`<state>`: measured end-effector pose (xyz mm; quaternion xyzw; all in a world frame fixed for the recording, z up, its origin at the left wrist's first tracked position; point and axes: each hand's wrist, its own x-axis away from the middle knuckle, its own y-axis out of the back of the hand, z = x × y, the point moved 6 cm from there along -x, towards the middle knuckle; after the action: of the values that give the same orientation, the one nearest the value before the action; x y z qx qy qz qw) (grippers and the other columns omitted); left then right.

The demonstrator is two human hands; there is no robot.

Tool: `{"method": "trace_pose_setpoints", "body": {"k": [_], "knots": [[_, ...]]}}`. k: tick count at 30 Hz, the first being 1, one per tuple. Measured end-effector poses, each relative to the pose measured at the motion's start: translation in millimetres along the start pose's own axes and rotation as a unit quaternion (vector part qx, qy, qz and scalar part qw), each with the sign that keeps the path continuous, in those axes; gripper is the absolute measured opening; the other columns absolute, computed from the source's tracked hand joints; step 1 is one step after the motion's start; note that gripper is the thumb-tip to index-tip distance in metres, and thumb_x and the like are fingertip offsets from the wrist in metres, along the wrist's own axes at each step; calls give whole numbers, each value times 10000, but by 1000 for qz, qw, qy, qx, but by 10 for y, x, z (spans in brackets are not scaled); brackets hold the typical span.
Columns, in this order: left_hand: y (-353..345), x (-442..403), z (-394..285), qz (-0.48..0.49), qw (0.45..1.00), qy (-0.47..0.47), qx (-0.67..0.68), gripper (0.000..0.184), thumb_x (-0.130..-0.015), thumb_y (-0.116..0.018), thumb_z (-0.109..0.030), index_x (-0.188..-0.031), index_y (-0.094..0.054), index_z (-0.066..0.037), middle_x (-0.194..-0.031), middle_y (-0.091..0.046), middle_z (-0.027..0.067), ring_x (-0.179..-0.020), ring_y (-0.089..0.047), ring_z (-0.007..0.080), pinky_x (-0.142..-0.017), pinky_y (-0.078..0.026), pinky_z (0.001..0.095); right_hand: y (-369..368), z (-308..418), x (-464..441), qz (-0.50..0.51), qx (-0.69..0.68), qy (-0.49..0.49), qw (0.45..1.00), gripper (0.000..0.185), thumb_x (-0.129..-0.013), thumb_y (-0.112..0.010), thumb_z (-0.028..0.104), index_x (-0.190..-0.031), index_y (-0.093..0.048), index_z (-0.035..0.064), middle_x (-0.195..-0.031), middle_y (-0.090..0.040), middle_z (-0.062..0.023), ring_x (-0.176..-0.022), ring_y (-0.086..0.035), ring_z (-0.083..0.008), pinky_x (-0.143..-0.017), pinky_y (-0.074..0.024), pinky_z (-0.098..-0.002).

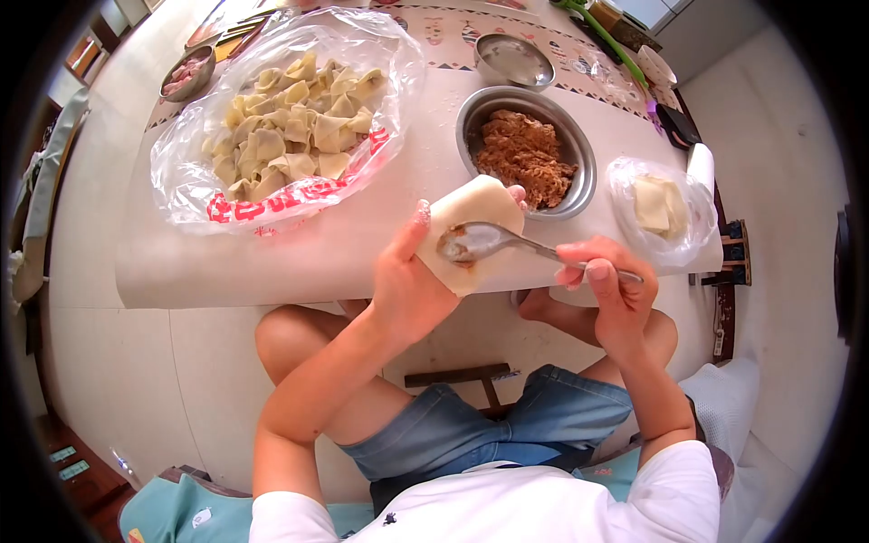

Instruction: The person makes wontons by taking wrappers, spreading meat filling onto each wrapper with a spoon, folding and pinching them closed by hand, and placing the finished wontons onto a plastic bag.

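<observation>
On my left hand (407, 288) lies a flat, pale dough wrapper (475, 206), held between thumb and fingers. My right hand (611, 285) grips the handle of a metal spoon (480, 242), whose bowl rests on the wrapper with a brown smear beside it. Just beyond my hands is a steel bowl (584, 167) of reddish-brown minced filling (523, 158). A clear plastic bag (711, 217) with a stack of wrappers (659, 205) lies to the right. At the left, many folded dumplings (299, 127) fill a large plastic bag with red print (181, 167).
Behind the filling stands an empty-looking metal bowl (514, 61). A small bowl of pink meat (188, 74) is at the back left. Green onions (606, 41), a white bowl (656, 67) and a black object (677, 127) lie at the back right. The table's near edge (226, 294) is above my knees.
</observation>
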<state>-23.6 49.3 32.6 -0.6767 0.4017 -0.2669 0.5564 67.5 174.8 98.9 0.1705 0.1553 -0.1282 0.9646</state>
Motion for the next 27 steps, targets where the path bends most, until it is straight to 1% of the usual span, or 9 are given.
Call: {"method": "trace_pose_setpoints", "body": {"k": [3, 9, 12, 15, 18, 19, 22, 23, 27], "knots": [[31, 19, 12, -4, 1000, 7, -26, 665, -939, -265, -446, -1379, -213, 51, -1429, -285, 165, -1325, -281, 266, -1109, -188, 371, 8, 2, -49, -8, 31, 48, 998, 250, -928, -500, 162, -971, -645, -37, -817, -626, -119, -689, -603, -143, -608, -481, -237], [125, 66, -19, -42, 998, 20, -42, 645, -938, -300, -446, -1389, -228, 10, -1424, -306, 143, -1317, -299, 252, -1086, -229, 370, 73, -175, -128, -89, 6, -17, 996, 353, -948, -468, 264, -970, -628, -50, -750, -620, -93, -665, -572, -138, -624, -452, -241], [215, 103, -15, -76, 994, 33, -72, 643, -937, -314, -441, -1393, -224, 3, -1426, -303, 144, -1316, -301, 249, -1081, -236, 372, 176, -300, -187, -112, -71, -58, 990, 290, -934, -509, 223, -977, -640, -32, -820, -641, -97, -683, -592, -120, -643, -477, -237], [174, 86, -4, -57, 995, 32, -74, 654, -933, -321, -448, -1397, -215, 1, -1432, -292, 146, -1319, -297, 251, -1087, -228, 373, 300, -290, -223, -161, -68, -25, 984, 308, -937, -503, 252, -981, -644, -18, -818, -645, -74, -676, -583, -112, -646, -469, -226], [75, 28, -11, -7, 999, 18, -51, 644, -933, -312, -448, -1396, -223, -9, -1432, -295, 138, -1317, -302, 246, -1087, -229, 372, 439, -173, -288, -180, 173, 101, 963, 285, -919, -515, 255, -979, -655, 14, -780, -648, -60, -658, -584, -146, -630, -470, -234], [78, 25, -11, -5, 999, 17, -43, 624, -938, -302, -438, -1392, -237, -17, -1429, -306, 129, -1313, -311, 239, -1084, -234, 373, 381, -189, -318, -64, 343, 168, 922, 327, -858, -564, 327, -1021, -645, 55, -957, -630, -75, -857, -581, -216, -751, -468, -324], [57, 25, -14, -2, 1000, 15, -27, 609, -941, -289, -434, -1389, -250, -23, -1430, -309, 114, -1310, -317, 232, -1080, -243, 374, 141, -359, -239, 97, 578, 191, 787, 475, -774, -618, 412, -1124, -590, 92, -1187, -523, -77, -1095, -467, -263, -939, -353, -441], [54, 32, -29, -3, 1000, 11, -23, 612, -940, -288, -437, -1389, -250, -22, -1433, -306, 112, -1311, -316, 232, -1080, -244, 374, 109, -382, -209, 122, 571, 153, 797, 609, -724, -637, 483, -1219, -518, 148, -1305, -414, -47, -1210, -352, -251, -1042, -193, -488], [77, 43, 41, -24, 999, 28, -27, 627, -938, -287, -448, -1391, -239, -16, -1426, -314, 110, -1301, -326, 237, -1074, -254, 383, -229, -9, -80, 95, 470, 217, 850, 562, -682, -675, 432, -1173, -526, 204, -1274, -455, -20, -1187, -391, -231, -1082, -140, -499]]}}
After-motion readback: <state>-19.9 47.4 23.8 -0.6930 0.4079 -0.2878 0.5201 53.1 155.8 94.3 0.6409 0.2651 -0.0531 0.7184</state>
